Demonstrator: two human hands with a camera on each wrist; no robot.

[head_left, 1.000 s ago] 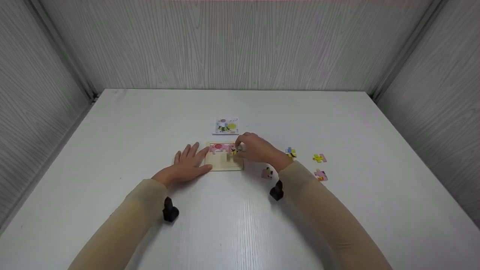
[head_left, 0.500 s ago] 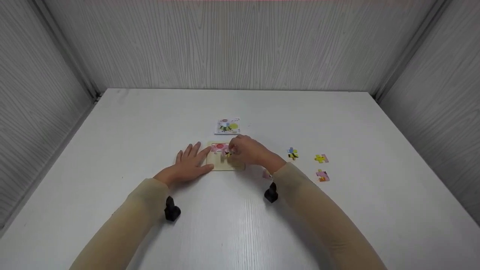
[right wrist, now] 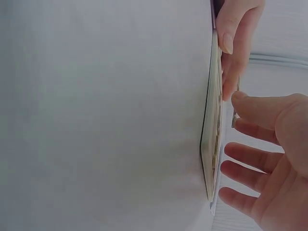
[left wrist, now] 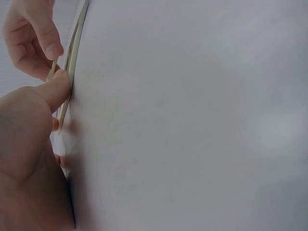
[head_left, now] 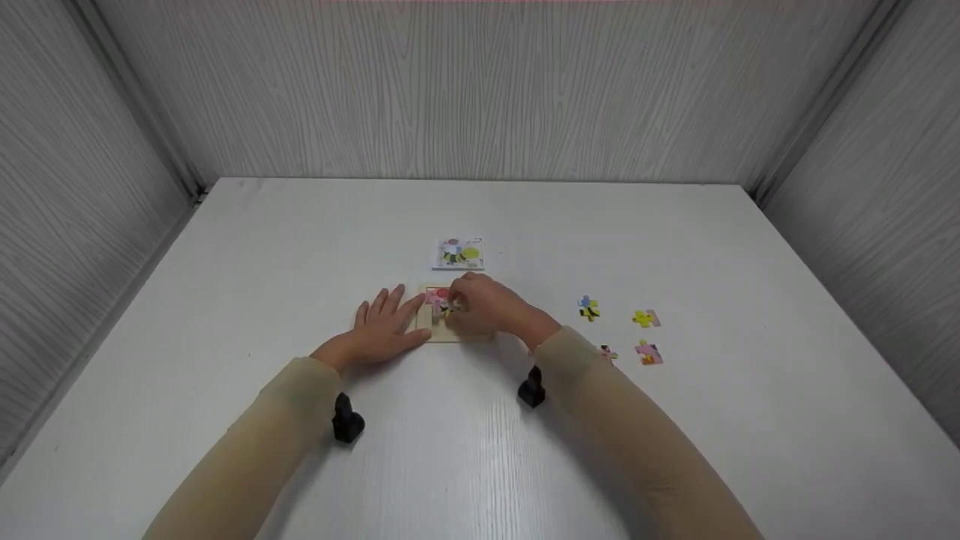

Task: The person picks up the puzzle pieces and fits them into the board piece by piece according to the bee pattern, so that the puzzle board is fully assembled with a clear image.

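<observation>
We steady the puzzle tray at table centre with our left hand, fingers flat | our right hand pinches a puzzle piece over it | top row partly filled; four loose pieces wait at right.

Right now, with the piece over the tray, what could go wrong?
1. The right hand pinches a puzzle piece low over the wooden puzzle tray; pressed in misaligned, it could jam or lift the placed pieces.
2. The left hand only rests against the tray's left edge, so a hard push might slide the tray.
3. The right sleeve lies close to a loose piece and might drag it.
</observation>
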